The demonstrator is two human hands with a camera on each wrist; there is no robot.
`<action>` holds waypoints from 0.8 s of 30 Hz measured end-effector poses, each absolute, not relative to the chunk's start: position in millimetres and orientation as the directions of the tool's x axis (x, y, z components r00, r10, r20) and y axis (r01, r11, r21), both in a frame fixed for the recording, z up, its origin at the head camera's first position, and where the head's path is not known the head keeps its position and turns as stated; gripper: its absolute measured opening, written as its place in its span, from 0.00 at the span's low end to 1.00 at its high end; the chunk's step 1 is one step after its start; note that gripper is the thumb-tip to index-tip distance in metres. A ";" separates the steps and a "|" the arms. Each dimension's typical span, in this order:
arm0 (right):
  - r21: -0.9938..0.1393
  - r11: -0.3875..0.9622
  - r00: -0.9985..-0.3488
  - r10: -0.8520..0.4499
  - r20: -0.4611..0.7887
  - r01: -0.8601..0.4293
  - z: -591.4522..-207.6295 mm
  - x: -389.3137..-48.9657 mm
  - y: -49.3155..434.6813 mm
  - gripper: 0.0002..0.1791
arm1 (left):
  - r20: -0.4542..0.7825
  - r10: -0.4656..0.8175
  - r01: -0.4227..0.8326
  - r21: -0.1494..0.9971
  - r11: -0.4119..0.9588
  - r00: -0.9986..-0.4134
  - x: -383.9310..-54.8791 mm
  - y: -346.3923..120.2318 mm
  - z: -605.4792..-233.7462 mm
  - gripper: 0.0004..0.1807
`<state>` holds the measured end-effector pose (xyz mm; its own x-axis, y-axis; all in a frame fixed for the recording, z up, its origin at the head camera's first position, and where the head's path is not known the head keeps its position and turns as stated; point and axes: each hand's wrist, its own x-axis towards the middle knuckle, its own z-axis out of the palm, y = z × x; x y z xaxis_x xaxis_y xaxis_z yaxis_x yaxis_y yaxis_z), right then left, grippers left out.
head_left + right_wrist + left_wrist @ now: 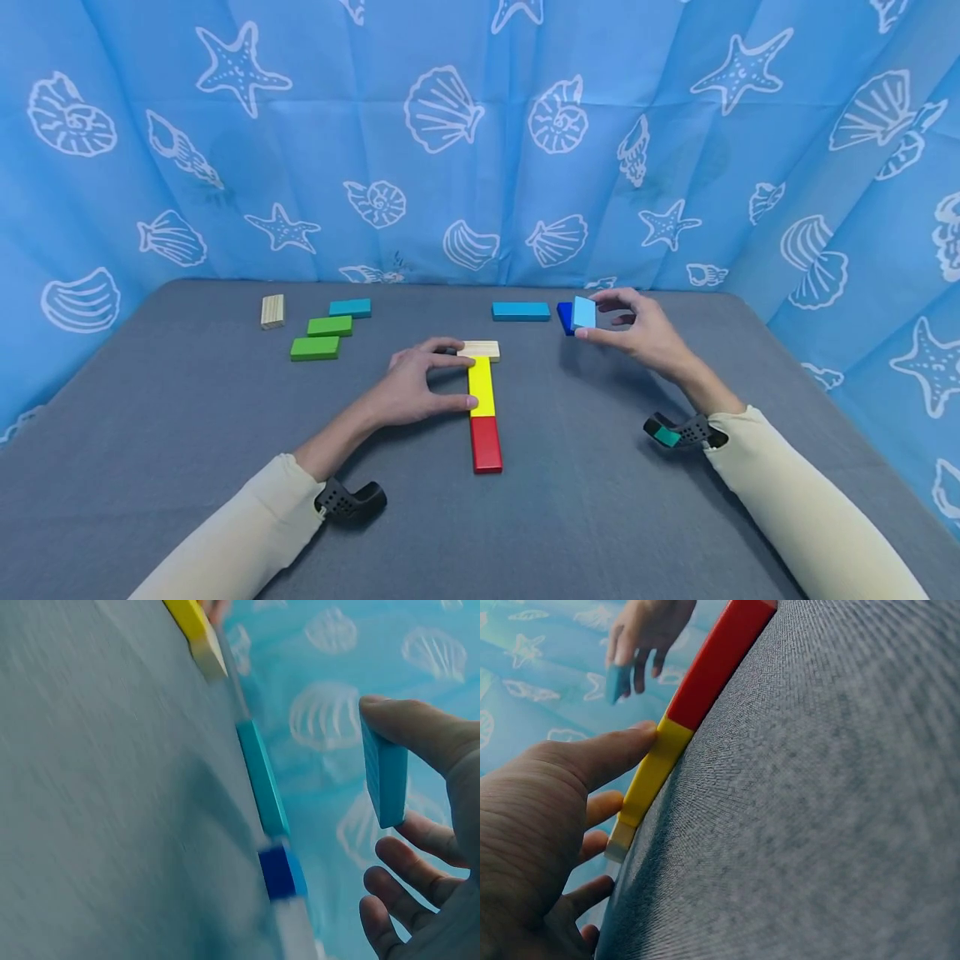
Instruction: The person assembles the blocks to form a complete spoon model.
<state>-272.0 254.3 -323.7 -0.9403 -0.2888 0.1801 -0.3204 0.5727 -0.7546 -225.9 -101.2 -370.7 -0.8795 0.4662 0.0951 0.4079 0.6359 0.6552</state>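
In the head view my left hand [416, 383] rests its thumb and fingertips along the left side of a yellow block [482, 387]. A red block [487, 446] joins the yellow one's near end, and a pale wooden block [483, 350] lies crosswise at its far end, by my left fingertips. My right hand [637, 333] pinches a light blue block [584, 313] between thumb and index finger. The right wrist view shows that light blue block [386, 776] raised off the table, the other fingers loosely bent. Partly hidden behind it is a dark blue block [565, 317].
A blue block [521, 312] lies left of the dark blue one. Farther left are two green blocks [315, 348], a teal block [350, 308] and another wooden block [273, 312]. A blue shell-patterned curtain [450, 208] hangs behind the grey table [562, 533].
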 end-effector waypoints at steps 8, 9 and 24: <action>-0.720 0.538 -0.882 -0.411 0.230 -0.439 -327.9 -243.1 224.5 0.31 | 0.093 0.465 0.404 0.661 0.633 -0.880 -226.5 -101.0 -371.1 0.33; -0.719 0.531 -0.874 -0.427 0.230 -0.449 -329.1 -238.9 221.1 0.31 | 0.093 0.465 0.404 0.661 0.633 -0.880 -226.4 -100.9 -371.1 0.33; -0.733 0.396 -0.730 -0.655 0.197 -0.553 -342.9 -183.4 183.2 0.30 | 0.080 0.455 0.390 0.656 0.646 -0.887 -224.8 -100.7 -370.0 0.34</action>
<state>-183.4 183.2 -342.9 -0.7299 -0.6546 0.1968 -0.5529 0.3960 -0.7331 -224.8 -100.7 -370.0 -0.8870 0.4549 0.0797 0.3902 0.6459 0.6562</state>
